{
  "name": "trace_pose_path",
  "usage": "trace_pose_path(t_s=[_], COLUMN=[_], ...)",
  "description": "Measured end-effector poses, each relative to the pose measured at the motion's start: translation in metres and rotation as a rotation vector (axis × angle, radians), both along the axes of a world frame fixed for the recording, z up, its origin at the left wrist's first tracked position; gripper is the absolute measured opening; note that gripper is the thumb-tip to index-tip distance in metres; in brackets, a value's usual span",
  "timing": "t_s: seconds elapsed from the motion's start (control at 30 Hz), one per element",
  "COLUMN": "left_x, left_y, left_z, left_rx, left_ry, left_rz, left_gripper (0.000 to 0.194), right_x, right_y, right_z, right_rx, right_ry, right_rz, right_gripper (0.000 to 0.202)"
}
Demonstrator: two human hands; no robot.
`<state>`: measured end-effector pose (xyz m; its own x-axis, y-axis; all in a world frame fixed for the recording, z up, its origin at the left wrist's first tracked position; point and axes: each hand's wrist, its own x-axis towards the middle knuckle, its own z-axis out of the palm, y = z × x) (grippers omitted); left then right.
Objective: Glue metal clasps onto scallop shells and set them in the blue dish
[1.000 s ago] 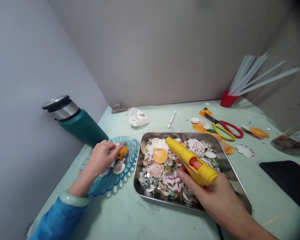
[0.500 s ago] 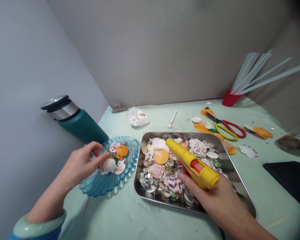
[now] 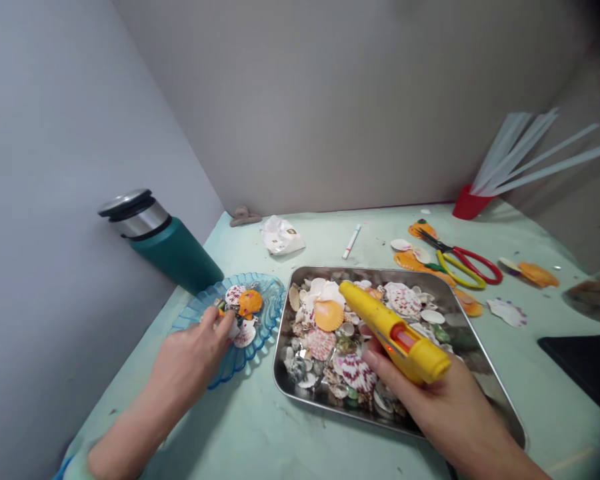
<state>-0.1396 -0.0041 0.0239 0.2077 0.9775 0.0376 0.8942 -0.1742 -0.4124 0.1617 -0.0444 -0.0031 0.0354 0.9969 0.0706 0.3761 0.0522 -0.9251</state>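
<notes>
Shells (image 3: 321,345) in tray (image 3: 463,333), blue dish (image 3: 271,308)
A glue gun (image 3: 395,331) is gripped by the right hand (image 3: 440,400) over the tray; the left hand (image 3: 196,355) is held at the dish (its grip cannot be told).

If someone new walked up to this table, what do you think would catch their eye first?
Probably the bright yellow glue gun, held in the right grip over a metal tray heaped with shells. Next might come the big teal bottle on the left, just behind the blue dish, and the red cup of pale sticks at the far right.
</notes>
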Motion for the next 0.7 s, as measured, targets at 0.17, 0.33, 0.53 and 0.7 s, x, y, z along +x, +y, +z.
trace_pose_path(t_s=[0.17,0.33,0.53,0.7], left_x=[-0.003,0.0,-0.007,-0.007], left_y=[-0.004,-0.003,-0.001,-0.002], left_z=[0.001,0.003,0.017,0.021], left_rx=[0.052,0.121,0.011,0.053], left_ry=[0.118,-0.061,-0.48,-0.804], left_rz=[-0.029,0.042,0.079,0.31], left_gripper=[0.03,0.032,0.03,0.037], right_x=[0.0,0.0,-0.001,-0.001], right_y=[0.001,0.001,0.001,0.002], right_z=[-0.001,-0.001,0.002,0.002], right_rx=[-0.001,-0.002,-0.022,-0.035], right_ry=[0.005,0.005,0.007,0.003], right_rz=[0.025,0.012,0.008,0.001], right_gripper=[0.02,0.02,0.021,0.024])
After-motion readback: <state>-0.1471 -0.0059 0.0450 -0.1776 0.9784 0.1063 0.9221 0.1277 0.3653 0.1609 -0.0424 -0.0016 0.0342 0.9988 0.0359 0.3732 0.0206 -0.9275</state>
